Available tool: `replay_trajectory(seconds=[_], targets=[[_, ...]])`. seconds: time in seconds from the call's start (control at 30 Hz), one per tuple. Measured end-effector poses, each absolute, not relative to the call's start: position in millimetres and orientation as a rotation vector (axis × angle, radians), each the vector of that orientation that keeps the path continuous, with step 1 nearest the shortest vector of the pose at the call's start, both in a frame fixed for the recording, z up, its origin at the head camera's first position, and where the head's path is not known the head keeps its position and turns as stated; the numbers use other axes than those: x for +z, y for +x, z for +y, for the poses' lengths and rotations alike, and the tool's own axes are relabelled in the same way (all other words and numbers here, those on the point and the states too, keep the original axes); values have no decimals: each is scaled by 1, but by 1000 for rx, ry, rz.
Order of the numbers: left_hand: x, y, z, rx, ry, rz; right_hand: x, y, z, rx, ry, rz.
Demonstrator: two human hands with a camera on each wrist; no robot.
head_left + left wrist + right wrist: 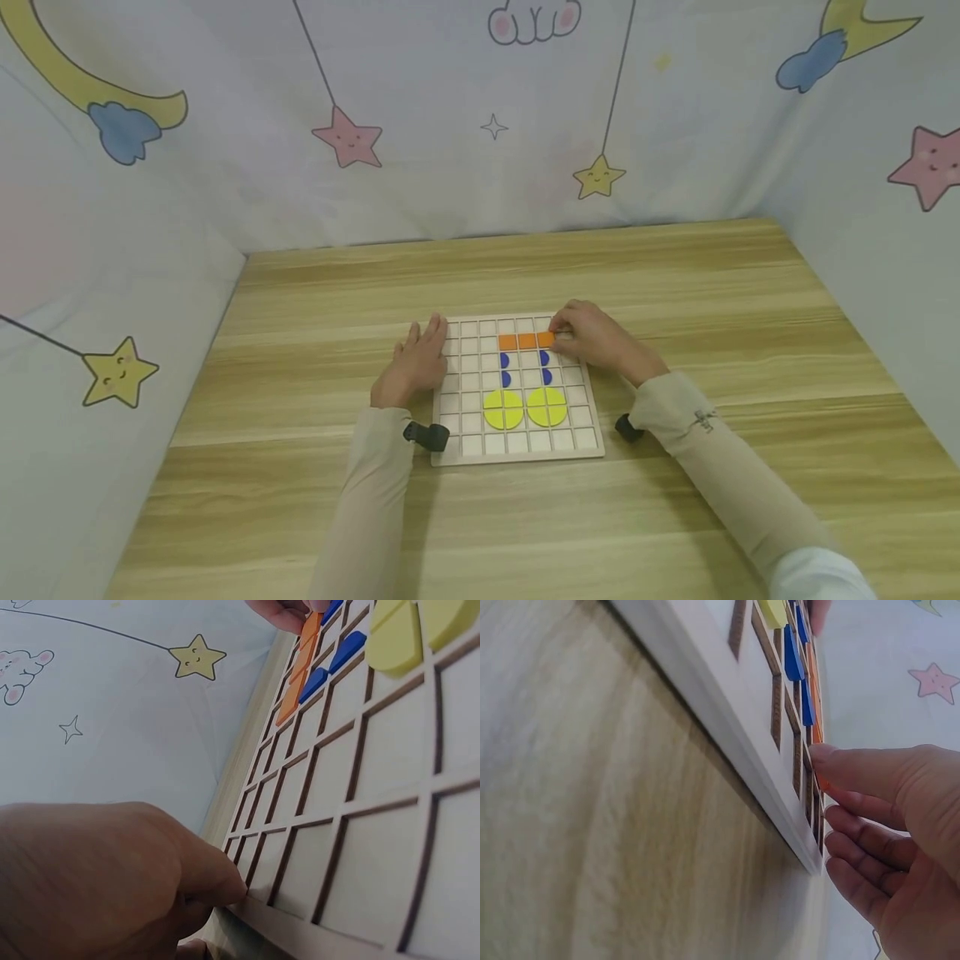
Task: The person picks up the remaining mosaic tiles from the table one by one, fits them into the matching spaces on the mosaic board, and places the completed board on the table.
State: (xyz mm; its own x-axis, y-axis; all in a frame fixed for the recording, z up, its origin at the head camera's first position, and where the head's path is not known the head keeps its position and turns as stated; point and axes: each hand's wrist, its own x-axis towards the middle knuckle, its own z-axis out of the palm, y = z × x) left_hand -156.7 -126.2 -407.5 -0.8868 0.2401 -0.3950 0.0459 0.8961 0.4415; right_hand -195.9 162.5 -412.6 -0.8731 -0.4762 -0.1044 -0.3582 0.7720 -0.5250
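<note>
A square wooden grid board (517, 458) lies flat on the table. My right hand (600, 337) reaches over its far right part, thumb and fingertips pinching an orange square tile (546, 339) at the right end of a row of orange tiles (508, 342). In the right wrist view, a bit of orange shows between thumb (862, 769) and fingers. My left hand (416, 362) rests against the board's left edge with its fingers stretched forward. Below the orange row are blue half-round tiles (505, 360) in two columns, above two yellow circles (495, 400) made of quarter pieces.
The wood-grain table (337, 517) extends around the board. A pale cloth wall (450, 192) with printed stars and moons closes in the back and sides. Black wrist cameras (427, 436) sit at both cuffs near the board's sides.
</note>
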Motion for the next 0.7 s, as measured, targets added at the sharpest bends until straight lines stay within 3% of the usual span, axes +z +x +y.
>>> replay_trajectory(seconds=[0.7], targets=[[-408,-157,-126,588,198,2605,-411,-196,168,-773,-610,2747]])
